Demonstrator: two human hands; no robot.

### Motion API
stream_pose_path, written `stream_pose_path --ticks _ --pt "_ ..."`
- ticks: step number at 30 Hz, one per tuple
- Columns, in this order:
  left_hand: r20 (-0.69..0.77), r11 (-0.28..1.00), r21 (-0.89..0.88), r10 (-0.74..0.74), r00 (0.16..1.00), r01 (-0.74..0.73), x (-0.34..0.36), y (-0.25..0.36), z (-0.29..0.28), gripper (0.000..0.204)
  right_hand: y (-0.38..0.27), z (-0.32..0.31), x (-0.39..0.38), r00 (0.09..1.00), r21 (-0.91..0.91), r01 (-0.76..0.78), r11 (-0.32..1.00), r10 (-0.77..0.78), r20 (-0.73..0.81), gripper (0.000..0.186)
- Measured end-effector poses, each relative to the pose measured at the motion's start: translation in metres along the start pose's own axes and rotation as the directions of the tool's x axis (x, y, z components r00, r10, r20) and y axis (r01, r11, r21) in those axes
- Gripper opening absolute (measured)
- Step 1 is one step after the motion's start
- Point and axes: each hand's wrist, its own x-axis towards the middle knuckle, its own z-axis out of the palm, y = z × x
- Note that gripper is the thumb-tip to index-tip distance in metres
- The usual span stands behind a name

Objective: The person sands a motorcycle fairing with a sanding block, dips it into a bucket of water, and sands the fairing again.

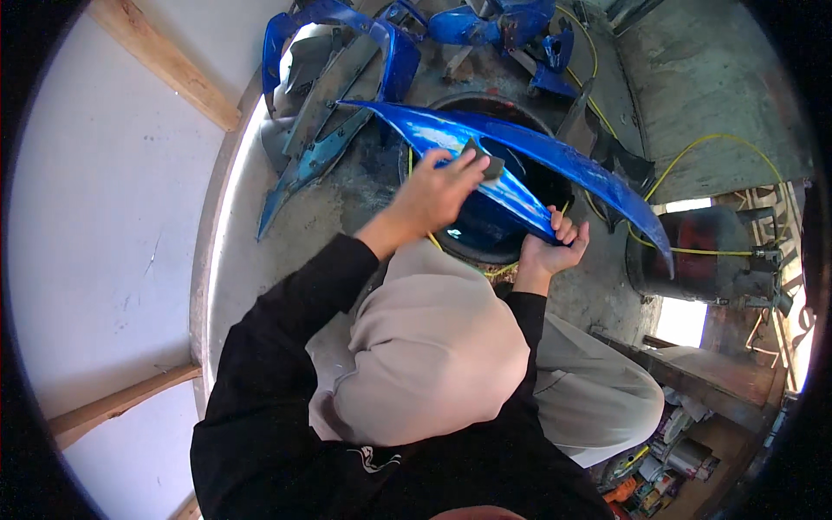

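Note:
A long, forked blue motorcycle body panel [520,198] lies over a round black tub [451,247], its pointed ends reaching past the rim. Scuffed, whitish patches show along its near arm. My left hand [436,192] pinches a dark piece of sandpaper [485,162] against that arm. My right hand [557,247] grips the panel's near right end, thumb outside and fingers curled over the edge. Inside the tub there is dark liquid with a reflection, partly hidden under the panel.
More blue panels [394,56] and a dark bluish strip [316,160] lie on the concrete floor at the far side. A yellow hose [598,108] winds round to a dark tank [693,251] at right. A white wall [104,243] stands left; a cluttered shelf [667,459] is lower right.

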Motion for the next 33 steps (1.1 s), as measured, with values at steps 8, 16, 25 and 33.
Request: stream_pose_path --ticks 8,16,25,33 --pt "0.171 0.998 -0.054 -0.009 0.985 0.019 -0.032 -0.009 -0.020 0.036 0.002 0.000 0.001 1.000 -0.005 0.011 1.000 -0.011 0.000 0.050" --pt "0.088 0.997 -0.077 0.015 0.996 -0.009 -0.038 -0.007 -0.018 0.031 0.001 0.000 0.003 1.000 -0.008 0.013 1.000 -0.013 -0.003 0.051" --pt "0.098 0.985 0.028 -0.175 0.980 0.173 -0.024 -0.002 -0.019 0.028 0.003 0.001 0.005 0.997 -0.039 0.057 0.998 -0.059 -0.040 0.052" --pt "0.060 0.975 0.057 -0.219 0.974 0.216 -0.019 0.004 -0.015 0.026 0.008 0.004 0.011 0.995 -0.157 0.073 0.985 -0.083 -0.061 0.059"
